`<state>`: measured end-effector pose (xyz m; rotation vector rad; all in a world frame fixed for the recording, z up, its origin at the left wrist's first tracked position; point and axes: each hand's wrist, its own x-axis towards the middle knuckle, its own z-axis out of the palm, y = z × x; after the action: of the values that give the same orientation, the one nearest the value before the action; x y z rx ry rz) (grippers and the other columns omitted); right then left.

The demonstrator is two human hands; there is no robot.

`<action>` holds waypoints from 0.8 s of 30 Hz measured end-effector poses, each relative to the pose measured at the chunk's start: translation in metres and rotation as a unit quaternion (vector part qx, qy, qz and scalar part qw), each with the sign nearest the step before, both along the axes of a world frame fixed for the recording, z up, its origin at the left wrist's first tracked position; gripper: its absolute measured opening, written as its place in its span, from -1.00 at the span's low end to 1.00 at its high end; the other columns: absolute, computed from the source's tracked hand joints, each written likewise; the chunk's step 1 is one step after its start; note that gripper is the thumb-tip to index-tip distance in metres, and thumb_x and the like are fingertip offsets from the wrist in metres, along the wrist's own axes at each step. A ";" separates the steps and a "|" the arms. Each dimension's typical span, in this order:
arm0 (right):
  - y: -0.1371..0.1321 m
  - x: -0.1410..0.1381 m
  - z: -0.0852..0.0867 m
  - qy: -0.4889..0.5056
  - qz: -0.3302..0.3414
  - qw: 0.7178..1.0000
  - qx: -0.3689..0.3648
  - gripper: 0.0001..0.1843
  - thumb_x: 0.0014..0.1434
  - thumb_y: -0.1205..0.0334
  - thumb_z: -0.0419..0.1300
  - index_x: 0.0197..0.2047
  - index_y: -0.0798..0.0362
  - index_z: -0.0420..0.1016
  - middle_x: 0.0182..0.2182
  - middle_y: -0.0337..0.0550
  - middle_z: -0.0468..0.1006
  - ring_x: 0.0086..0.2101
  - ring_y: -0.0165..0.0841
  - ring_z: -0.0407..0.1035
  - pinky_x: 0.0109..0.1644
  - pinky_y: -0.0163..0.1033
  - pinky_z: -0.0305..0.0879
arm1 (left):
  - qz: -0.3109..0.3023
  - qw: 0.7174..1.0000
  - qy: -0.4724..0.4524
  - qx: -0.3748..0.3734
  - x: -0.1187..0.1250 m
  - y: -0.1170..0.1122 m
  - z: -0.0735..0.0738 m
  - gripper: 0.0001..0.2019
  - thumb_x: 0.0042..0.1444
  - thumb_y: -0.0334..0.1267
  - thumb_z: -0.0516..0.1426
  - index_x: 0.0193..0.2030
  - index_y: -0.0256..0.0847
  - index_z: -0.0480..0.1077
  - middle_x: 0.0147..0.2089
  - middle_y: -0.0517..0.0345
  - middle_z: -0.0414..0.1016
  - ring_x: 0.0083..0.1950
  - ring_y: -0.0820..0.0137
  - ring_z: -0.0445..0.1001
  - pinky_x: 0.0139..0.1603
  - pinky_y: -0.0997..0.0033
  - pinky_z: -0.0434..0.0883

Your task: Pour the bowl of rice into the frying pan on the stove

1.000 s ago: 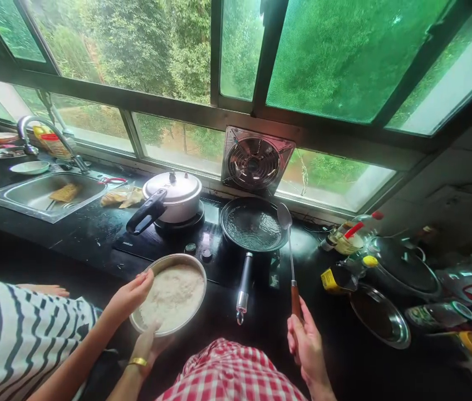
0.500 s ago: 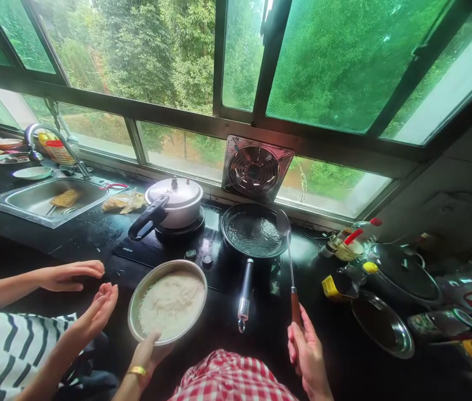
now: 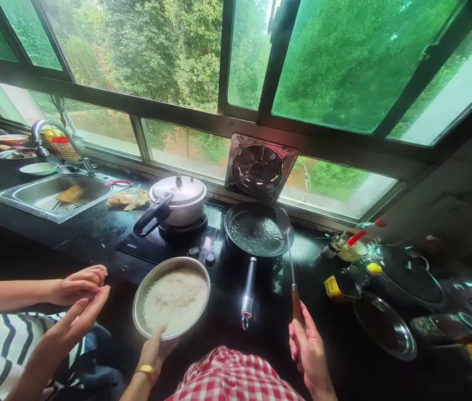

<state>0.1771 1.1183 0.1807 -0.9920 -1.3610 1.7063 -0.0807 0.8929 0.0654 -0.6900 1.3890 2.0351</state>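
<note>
My left hand (image 3: 156, 350), with a gold bangle at the wrist, grips the near rim of a round steel bowl (image 3: 139, 298) full of white rice (image 3: 175, 299), held above the dark counter. My right hand (image 3: 308, 348) is closed on the wooden handle of a long metal ladle (image 3: 289, 255). The ladle's scoop rests on the right rim of a black frying pan (image 3: 256, 230) holding shiny liquid. The pan sits on a black stove (image 3: 213, 234).
Another person in a striped top stands at my left, their two hands (image 3: 78, 295) together beside the bowl. A pressure cooker (image 3: 178, 198) sits on the left burner. A sink (image 3: 50, 193), an exhaust fan (image 3: 259, 167), bottles (image 3: 347, 245) and lidded pots (image 3: 407, 275) line the counter.
The other person's hand let go of the bowl's left rim and drew back; both their hands now meet at the left. My hands keep their grips.
</note>
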 end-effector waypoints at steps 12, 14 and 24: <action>0.000 -0.003 -0.002 -0.010 0.001 1.000 -0.015 -0.17 0.03 -0.11 0.22 0.29 -0.06 0.01 -0.59 -0.43 0.22 -0.72 -0.61 0.00 -0.74 -0.49 -0.09 | 0.031 1.000 -0.003 -0.002 -0.002 0.008 0.011 -0.77 -0.07 -0.63 0.04 -0.25 -0.37 0.32 -0.46 0.15 0.42 -0.50 0.41 0.44 -0.32 0.15 0.53; 0.000 -0.003 -0.004 -0.010 0.006 1.000 -0.019 -0.18 0.04 -0.11 0.22 0.29 -0.06 0.02 -0.59 -0.43 0.23 -0.73 -0.61 0.00 -0.74 -0.49 -0.10 | 0.037 0.999 -0.005 -0.007 -0.003 0.009 0.010 -0.73 -0.08 -0.63 0.04 -0.22 -0.36 0.32 -0.48 0.17 0.40 -0.49 0.40 0.44 -0.32 0.14 0.53; 0.003 -0.004 -0.016 -0.007 0.014 1.000 -0.014 -0.26 0.11 -0.07 0.16 0.28 -0.06 0.01 -0.57 -0.42 0.24 -0.74 -0.62 0.00 -0.75 -0.50 -0.11 | 0.022 1.000 -0.018 -0.011 -0.008 0.012 0.007 -0.67 -0.12 -0.63 0.02 -0.18 -0.34 0.31 -0.49 0.19 0.35 -0.49 0.38 0.43 -0.49 0.33 0.51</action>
<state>0.1729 1.1218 0.1649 -1.0065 -1.3698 1.7453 -0.0891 0.9049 0.0726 -0.7688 1.3879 2.0338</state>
